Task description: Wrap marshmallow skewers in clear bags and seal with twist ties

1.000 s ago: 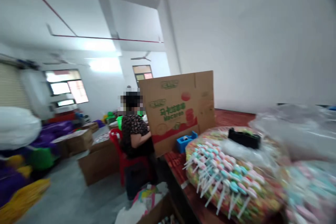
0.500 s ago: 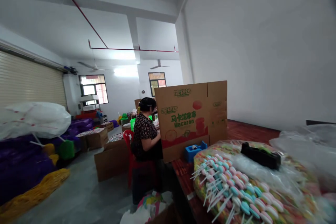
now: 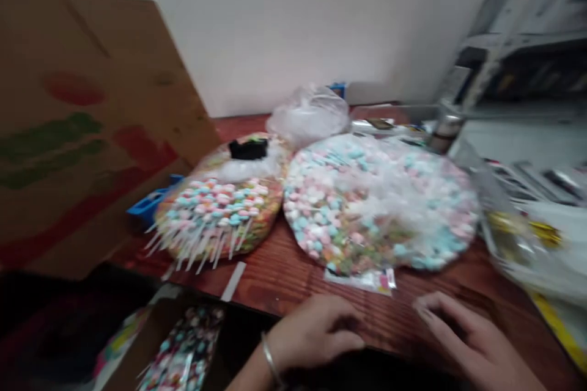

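At the near edge of the table (image 3: pixel 293 284) there are the two bare hands, somewhat blurred. The left hand (image 3: pixel 316 330) has its thumb spread from the bent fingers, and nothing is seen between them; a bracelet (image 3: pixel 271 359) is around this wrist. The right hand (image 3: pixel 481 342) is also bent, its fingertips near one another, but whether they press together I cannot tell. No gripped thing is visible, so I judge this as a moment between two handlings; to touch the sweets, either hand must reach farther over the table. Below the table edge, at the near left, an open carton (image 3: pixel 132 366) contains many small sweets, dark, pink and pale. Just beyond the hands lies a flat packet (image 3: pixel 360 281), partly under a wide clear bag (image 3: pixel 380 195). These are the things nearest to the hands. The bag is full of pink, blue and white sweets, with greenish and orange ones in its near part. To its left, another full bag (image 3: pixel 270 208) carries stick sweets (image 3: pixel 215 201) on top, and behind them a black holder (image 3: pixel 248 148). At the left are a blue dispenser (image 3: pixel 149 206) and an upright cardboard panel (image 3: pixel 92 122). At the right, a container (image 3: pixel 499 250) has yellow pieces inside. Farther, a whitish plastic bag (image 3: pixel 309 117) rests near the wall (image 3: pixel 312 24).
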{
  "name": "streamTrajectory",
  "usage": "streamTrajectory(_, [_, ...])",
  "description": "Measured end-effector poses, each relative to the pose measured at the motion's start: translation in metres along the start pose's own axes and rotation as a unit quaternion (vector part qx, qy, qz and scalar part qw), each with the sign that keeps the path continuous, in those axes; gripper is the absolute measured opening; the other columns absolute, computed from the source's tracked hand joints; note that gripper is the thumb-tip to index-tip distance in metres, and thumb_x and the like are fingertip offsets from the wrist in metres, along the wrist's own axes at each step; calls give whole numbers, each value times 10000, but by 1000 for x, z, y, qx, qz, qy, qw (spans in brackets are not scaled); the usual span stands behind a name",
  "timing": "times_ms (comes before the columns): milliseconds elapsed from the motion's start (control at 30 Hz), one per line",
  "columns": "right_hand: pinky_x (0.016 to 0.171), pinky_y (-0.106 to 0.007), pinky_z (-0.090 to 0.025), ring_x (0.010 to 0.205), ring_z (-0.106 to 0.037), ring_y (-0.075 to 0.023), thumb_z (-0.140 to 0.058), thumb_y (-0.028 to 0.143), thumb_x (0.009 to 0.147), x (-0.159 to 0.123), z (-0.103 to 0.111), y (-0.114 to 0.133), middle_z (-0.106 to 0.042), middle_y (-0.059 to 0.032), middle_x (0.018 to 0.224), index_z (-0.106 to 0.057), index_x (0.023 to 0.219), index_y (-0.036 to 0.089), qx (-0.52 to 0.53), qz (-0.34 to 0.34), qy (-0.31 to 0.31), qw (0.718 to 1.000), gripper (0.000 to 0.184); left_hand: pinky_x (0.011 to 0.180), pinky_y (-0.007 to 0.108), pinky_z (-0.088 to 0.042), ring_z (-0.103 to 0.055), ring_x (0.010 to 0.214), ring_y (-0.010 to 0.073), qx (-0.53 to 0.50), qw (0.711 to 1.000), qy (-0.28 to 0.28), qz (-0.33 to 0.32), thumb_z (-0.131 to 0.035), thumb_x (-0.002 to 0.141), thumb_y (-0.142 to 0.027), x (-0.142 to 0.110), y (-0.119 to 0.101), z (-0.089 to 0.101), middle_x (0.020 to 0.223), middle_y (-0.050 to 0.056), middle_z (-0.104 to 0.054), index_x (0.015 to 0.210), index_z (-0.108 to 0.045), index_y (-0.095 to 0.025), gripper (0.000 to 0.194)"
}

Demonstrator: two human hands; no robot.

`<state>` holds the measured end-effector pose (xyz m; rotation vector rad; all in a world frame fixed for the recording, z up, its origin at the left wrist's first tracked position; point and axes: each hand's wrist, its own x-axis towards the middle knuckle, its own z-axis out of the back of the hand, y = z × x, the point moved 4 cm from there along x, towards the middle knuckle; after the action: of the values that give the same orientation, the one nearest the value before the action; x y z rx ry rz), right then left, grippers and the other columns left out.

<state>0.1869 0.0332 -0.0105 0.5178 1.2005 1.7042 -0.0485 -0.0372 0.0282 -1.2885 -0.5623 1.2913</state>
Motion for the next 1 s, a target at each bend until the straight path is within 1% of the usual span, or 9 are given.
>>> streamTrajectory(100, [800,-222,-454,880,-611,-181,-431,434,958,0,-6,-3,-667,-19,882,-615,871,228,-25,-8,8,1000,289,828,301,-454,-631,902,214,88,994,-61,28,-599,851,-366,3,11,29,958,20,-720,994,-724,-260,218])
streamTrajectory(200, [801,-227,-445,879,-614,-166,-434,352,965,10,-18,2,-671,-13,902,-633,872,223,-60,-8,-33,998,255,833,277,-455,-636,918,199,85,991,-102,27,-557,884,-350,9,15,43,972,15,-724,993,-714,-252,215])
streamTrajectory(300, [795,-247,-448,890,-614,-166,-451,260,960,27,-33,11,-673,-18,928,-666,932,231,-171,40,-92,980,218,893,282,-448,-638,973,201,61,993,-99,7,-532,904,-345,27,18,43,1032,15,-730,1034,-713,-259,238])
streamTrajectory(467, [864,-383,-394,1024,-545,-268,-534,220,926,53,-61,13,-663,-89,1049,-691,969,194,-293,76,-172,937,165,914,299,-454,-648,985,214,1,992,-129,-4,-524,905,-330,61,25,41,1044,38,-740,1036,-727,-234,260])
streamTrajectory(633, [924,-437,-335,999,-537,-267,-522,153,926,47,-74,12,-685,-79,970,-688,888,181,-322,106,-218,915,172,869,301,-457,-637,930,218,-58,980,-193,3,-587,863,-346,55,30,34,958,44,-736,966,-722,-193,228])
streamTrajectory(733, [934,-438,-328,957,-555,-246,-513,139,924,38,-73,12,-689,-64,944,-681,889,185,-323,124,-225,911,178,703,292,-471,-616,754,200,-118,985,-107,65,-552,875,-420,41,36,13,769,44,-701,813,-707,-157,311])
streamTrajectory(833, [939,-432,-333,1002,-552,-253,-542,161,915,37,-71,12,-682,-87,1043,-675,976,182,-319,130,-233,909,147,653,276,-447,-587,697,174,-141,986,-16,92,-550,877,-401,31,37,-10,725,40,-680,764,-702,-144,319])
streamTrajectory(900, [927,-434,-341,1015,-540,-268,-568,181,904,39,-72,10,-672,-102,1079,-667,1011,177,-321,131,-233,909,146,653,271,-441,-579,691,162,-138,986,-14,91,-571,867,-369,30,37,-17,726,39,-674,772,-708,-140,283])
streamTrajectory(1000, [903,-430,-351,933,-547,-256,-559,145,891,43,-76,8,-679,-76,931,-660,855,182,-323,137,-221,910,114,645,274,-463,-606,707,171,-204,971,-24,125,-602,845,-378,31,40,-23,757,67,-679,819,-710,-118,283])
